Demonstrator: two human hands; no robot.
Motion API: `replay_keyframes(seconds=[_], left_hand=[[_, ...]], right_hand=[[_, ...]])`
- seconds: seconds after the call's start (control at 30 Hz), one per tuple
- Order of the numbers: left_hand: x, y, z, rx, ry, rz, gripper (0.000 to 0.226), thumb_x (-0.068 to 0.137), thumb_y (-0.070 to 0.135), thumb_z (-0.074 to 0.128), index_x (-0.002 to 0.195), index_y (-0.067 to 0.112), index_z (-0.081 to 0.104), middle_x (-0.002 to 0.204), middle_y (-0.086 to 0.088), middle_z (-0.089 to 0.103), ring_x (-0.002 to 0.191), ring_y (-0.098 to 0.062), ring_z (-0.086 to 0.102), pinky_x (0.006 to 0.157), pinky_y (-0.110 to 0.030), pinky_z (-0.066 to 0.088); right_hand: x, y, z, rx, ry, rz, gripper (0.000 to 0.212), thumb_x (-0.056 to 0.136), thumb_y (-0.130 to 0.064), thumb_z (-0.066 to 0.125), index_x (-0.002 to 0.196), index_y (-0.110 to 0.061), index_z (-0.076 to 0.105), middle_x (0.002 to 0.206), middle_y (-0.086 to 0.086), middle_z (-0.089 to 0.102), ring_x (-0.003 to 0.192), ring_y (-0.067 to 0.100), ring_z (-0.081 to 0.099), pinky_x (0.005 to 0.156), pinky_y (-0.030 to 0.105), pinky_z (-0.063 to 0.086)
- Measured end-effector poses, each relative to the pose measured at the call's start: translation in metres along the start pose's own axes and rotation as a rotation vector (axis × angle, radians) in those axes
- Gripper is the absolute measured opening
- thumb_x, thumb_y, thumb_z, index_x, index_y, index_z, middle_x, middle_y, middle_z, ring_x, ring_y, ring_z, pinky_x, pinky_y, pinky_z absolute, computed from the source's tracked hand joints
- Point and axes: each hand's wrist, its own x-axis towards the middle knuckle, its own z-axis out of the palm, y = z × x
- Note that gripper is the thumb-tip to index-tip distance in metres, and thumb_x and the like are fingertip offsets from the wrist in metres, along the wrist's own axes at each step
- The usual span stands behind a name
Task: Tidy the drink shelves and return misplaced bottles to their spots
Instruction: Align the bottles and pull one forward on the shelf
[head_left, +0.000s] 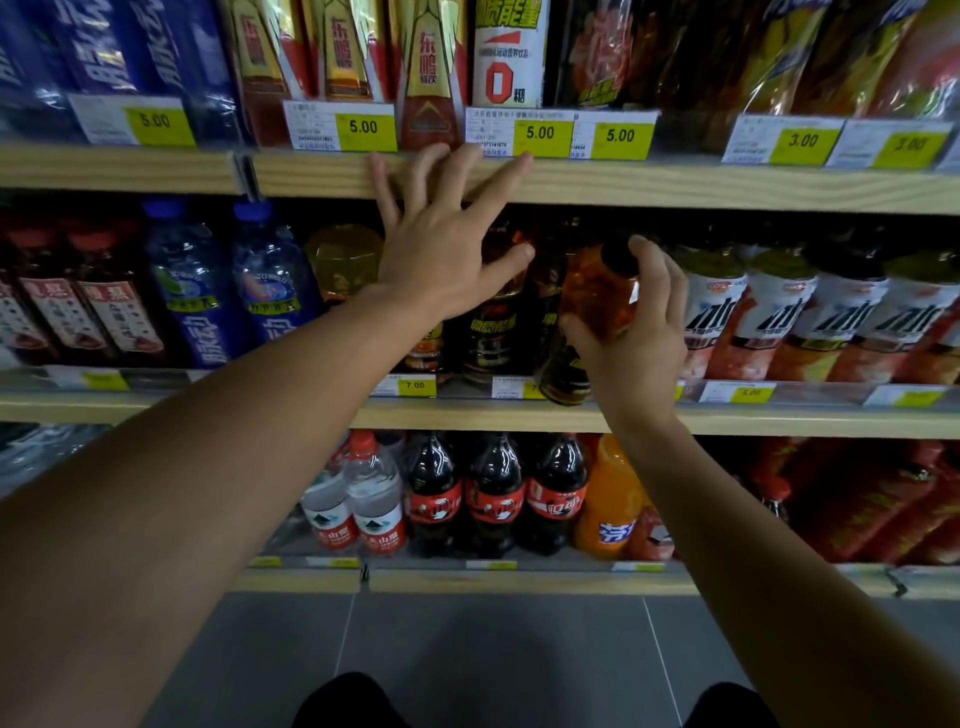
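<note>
My right hand (636, 332) grips an orange bottle with a black cap (597, 296), tilted, in front of the middle shelf (467, 413). The bottle's lower end is near the shelf lip beside dark bottles with black and yellow labels (491, 332). My left hand (447, 244) is spread open with nothing in it. Its fingertips reach the wooden edge of the upper shelf (675, 184), and its palm is in front of the dark bottles. A yellow-capped bottle (343, 260) stands just left of my left wrist.
Blue water bottles (270, 280) and dark red-capped bottles (104, 301) fill the middle shelf's left; white and orange bottles (779, 317) fill its right. Cola bottles (493, 499), an orange soda (610, 504) and water bottles stand on the bottom shelf. Grey floor lies below.
</note>
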Motion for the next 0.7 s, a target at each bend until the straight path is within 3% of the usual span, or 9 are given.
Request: replay_keyframes(seconds=[0.1, 0.3, 0.37, 0.5, 0.7], left_hand=[[0.000, 0.000, -0.002, -0.006, 0.006, -0.004, 0.072, 0.089, 0.072, 0.036, 0.154, 0.045, 0.020, 0.155, -0.004, 0.033, 0.145, -0.036, 0.022, 0.112, -0.073, 0.001], [0.000, -0.001, -0.001, 0.000, 0.003, 0.006, 0.073, 0.088, 0.072, 0.037, 0.153, 0.045, 0.020, 0.154, -0.003, 0.033, 0.144, -0.036, 0.023, 0.111, -0.073, 0.003], [0.000, -0.002, -0.002, 0.001, 0.003, 0.008, 0.074, 0.087, 0.072, 0.038, 0.153, 0.045, 0.020, 0.154, -0.003, 0.033, 0.144, -0.036, 0.023, 0.111, -0.073, 0.004], [-0.001, -0.002, -0.002, -0.002, 0.000, 0.015, 0.077, 0.085, 0.073, 0.041, 0.153, 0.045, 0.019, 0.154, -0.004, 0.032, 0.144, -0.036, 0.022, 0.111, -0.073, 0.004], [0.000, -0.002, -0.003, -0.013, -0.001, 0.014, 0.079, 0.083, 0.073, 0.043, 0.153, 0.045, 0.018, 0.154, -0.004, 0.032, 0.144, -0.036, 0.021, 0.112, -0.072, 0.002]], right_hand=[[0.005, -0.001, 0.003, -0.019, -0.048, 0.015, 0.088, 0.077, -0.026, 0.081, 0.144, -0.031, 0.025, 0.150, 0.007, 0.036, 0.137, 0.022, 0.037, 0.100, 0.048, 0.049], [0.007, 0.001, -0.007, -0.073, -0.193, 0.006, 0.106, 0.077, -0.021, 0.082, 0.155, -0.025, 0.010, 0.161, 0.011, 0.017, 0.138, 0.014, 0.022, 0.087, 0.030, 0.042], [0.009, 0.002, -0.010, -0.036, -0.212, 0.048, 0.110, 0.077, -0.021, 0.084, 0.157, -0.023, 0.007, 0.163, 0.008, 0.015, 0.138, 0.011, 0.022, 0.089, 0.028, 0.040], [0.010, 0.003, -0.008, 0.061, -0.203, 0.182, 0.115, 0.075, -0.024, 0.085, 0.157, -0.027, 0.005, 0.161, 0.001, 0.021, 0.145, 0.015, 0.026, 0.100, 0.026, 0.033], [0.007, 0.003, -0.006, 0.057, -0.218, 0.262, 0.102, 0.073, -0.028, 0.085, 0.153, -0.024, 0.021, 0.150, 0.004, 0.039, 0.129, 0.012, 0.037, 0.100, 0.029, 0.035]])
